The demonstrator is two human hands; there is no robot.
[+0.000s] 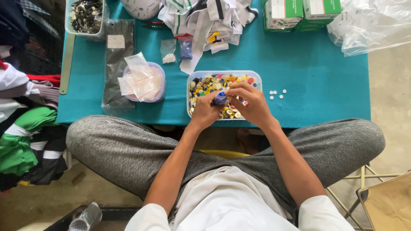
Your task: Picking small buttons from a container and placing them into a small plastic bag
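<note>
Centrally, low in the frame, the person sits cross-legged in grey trousers (128,149) and a white shirt (231,201), forearms reaching up to the near edge of a teal table (321,85).

Both hands meet over a clear tub (191,81) at mid-frame. The left hand (204,112) is closed around a small blue piece (221,99), thumb and fingers pinching it. The right hand (250,102) has its fingers curled and pressed together, tips on the same blue piece from the right. The piece sits between the two hands, just above the tub's contents. The hands cover the tub's lower middle part.

The tub holds mixed buttons (209,83), mostly yellow, white and blue.

Right of the tub, five white buttons (277,94) lie loose on the table, apart from it.

Left of the tub, a round tub (159,85) carries small clear bags (139,79) on top. A dark bag (117,55) lies beside it, and a metal ruler (67,64) runs along the table's left edge.

Further up, a small bag of white bits (169,51) and one with blue contents (186,49).

At the top edge: a tray of dark parts (85,15) upper left, striped fabric strips (205,19) centre, green boxes (299,13) and clear plastic sheeting (372,23) upper right.

Folded clothes (21,128) are piled at the left edge.
</note>
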